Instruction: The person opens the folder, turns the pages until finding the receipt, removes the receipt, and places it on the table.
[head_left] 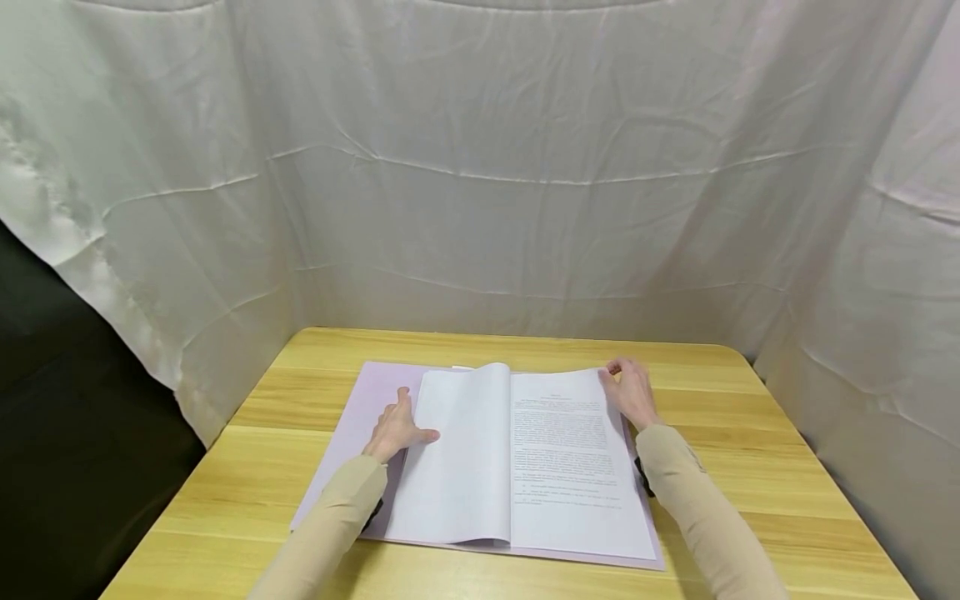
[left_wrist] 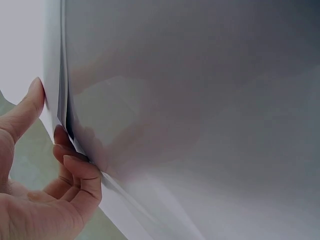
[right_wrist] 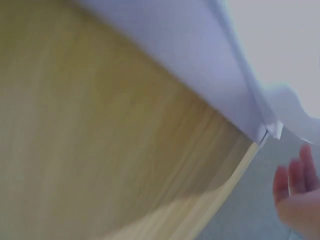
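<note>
An open booklet of printed sheets in a lilac cover (head_left: 382,379) lies on the wooden table. My left hand (head_left: 397,429) is at the left edge of the turned pages (head_left: 465,467). In the left wrist view, the left thumb lies on a white sheet and the curled fingers (left_wrist: 82,175) hold the edges of several sheets. At the top right corner of the printed right page (head_left: 566,458), my right hand (head_left: 632,392) pinches the paper. That page (right_wrist: 285,60) bows upward near its edge in the right wrist view, where the right thumb is hidden.
The wooden table (head_left: 750,467) extends around the booklet on every side. A pale grey cloth (head_left: 510,225) hangs behind the table and along both sides. Dark material (head_left: 67,400) shows at the far left.
</note>
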